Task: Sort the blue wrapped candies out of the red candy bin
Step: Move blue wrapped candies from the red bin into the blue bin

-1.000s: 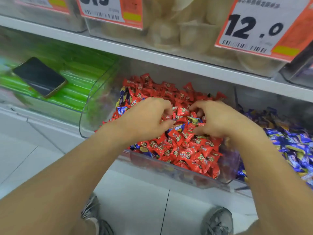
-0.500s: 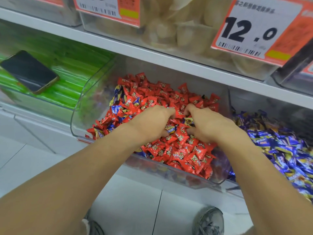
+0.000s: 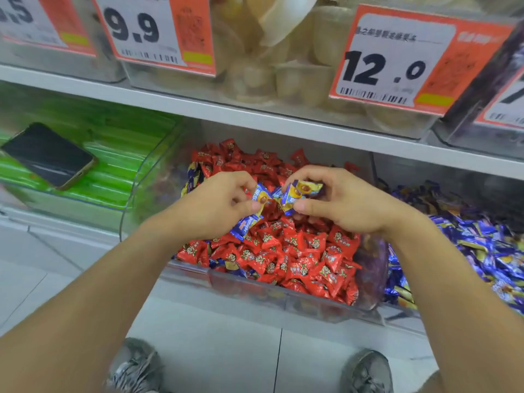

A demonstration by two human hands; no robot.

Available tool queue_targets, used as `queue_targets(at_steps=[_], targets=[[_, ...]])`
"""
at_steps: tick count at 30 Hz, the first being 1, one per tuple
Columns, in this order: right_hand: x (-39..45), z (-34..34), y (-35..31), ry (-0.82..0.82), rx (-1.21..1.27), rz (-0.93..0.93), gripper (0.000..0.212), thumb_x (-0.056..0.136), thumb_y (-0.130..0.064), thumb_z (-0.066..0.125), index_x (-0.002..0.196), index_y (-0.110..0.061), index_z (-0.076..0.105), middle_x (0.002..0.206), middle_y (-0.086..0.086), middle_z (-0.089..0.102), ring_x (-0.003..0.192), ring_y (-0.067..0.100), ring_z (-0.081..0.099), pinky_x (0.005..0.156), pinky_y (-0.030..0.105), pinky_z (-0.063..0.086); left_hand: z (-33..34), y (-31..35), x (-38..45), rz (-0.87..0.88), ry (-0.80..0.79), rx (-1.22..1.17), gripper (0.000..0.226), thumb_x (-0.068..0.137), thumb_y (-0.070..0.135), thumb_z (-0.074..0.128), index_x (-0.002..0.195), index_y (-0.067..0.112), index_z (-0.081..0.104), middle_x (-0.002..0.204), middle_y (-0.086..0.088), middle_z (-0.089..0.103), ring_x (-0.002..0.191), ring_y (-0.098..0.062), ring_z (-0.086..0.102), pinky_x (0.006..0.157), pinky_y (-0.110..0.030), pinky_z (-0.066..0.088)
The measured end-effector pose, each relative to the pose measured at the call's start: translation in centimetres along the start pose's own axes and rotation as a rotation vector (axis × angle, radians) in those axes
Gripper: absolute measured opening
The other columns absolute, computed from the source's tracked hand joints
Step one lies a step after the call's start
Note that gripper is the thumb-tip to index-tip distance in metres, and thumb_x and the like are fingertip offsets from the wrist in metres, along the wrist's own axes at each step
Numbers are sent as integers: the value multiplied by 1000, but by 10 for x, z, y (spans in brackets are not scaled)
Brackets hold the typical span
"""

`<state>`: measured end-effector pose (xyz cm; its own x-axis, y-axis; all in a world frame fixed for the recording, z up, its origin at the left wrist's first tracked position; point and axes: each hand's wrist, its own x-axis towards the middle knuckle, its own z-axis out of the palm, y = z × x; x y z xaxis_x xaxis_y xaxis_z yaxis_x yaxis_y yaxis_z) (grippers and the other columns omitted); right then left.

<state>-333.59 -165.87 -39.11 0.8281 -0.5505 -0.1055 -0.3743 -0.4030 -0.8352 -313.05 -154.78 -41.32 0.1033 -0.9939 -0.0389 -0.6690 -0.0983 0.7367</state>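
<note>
left price tag: cut off | shoes: cropped, blurred

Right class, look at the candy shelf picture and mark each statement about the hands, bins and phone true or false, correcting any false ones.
1. Both hands hold blue wrapped candies. True: the left hand and right hand each pinch blue wrapped candies.
2. The hands are over the red candy bin. True.
3. The phone lies in the red bin. False: it rests on the green bin to the left.
4. The bin right of the red one holds green packets. False: the bin of blue candies is there.
</note>
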Motion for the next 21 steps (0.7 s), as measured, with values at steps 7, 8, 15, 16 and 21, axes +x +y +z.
queue_targets(at_steps=[7, 8, 15, 16, 21], targets=[[-17, 3, -9, -142, 294, 135, 31, 89, 8, 62, 116, -8, 64, 82, 15, 72, 74, 16, 73, 65, 21, 56, -2, 6, -15, -141, -57, -241, 7, 99, 20, 52, 103, 14, 50, 62, -11, 67, 47, -22, 56, 53, -30, 44], [-18, 3, -10, -130, 280, 132, 31, 89, 8, 62, 114, -10, 65, 81, 16, 72, 69, 14, 72, 64, 20, 55, -1, 8, -15, -158, -67, -297, 8, 98, 19, 53, 103, 13, 51, 65, -10, 66, 50, -23, 58, 54, -32, 47], [-20, 7, -11, -75, 263, 80, 32, 89, 6, 65, 115, -12, 69, 81, 12, 72, 77, 18, 69, 65, 25, 53, 10, 31, -12, -289, -86, -749, 18, 99, 15, 51, 110, 0, 53, 87, -17, 65, 68, -19, 65, 55, -31, 50], [-18, 10, -11, -46, 274, 70, 32, 89, 6, 65, 115, -11, 68, 81, 12, 71, 78, 17, 69, 65, 25, 52, 13, 33, -11, -310, -92, -796, 17, 100, 15, 50, 110, 2, 52, 89, -18, 66, 72, -23, 66, 56, -32, 49], [-16, 21, -12, 63, 376, 110, 35, 89, 2, 67, 120, -13, 65, 86, 13, 70, 74, 17, 68, 64, 22, 54, 19, 33, -6, -377, -14, -897, 22, 95, 13, 58, 114, 1, 55, 89, -18, 71, 73, -24, 68, 54, -27, 50]])
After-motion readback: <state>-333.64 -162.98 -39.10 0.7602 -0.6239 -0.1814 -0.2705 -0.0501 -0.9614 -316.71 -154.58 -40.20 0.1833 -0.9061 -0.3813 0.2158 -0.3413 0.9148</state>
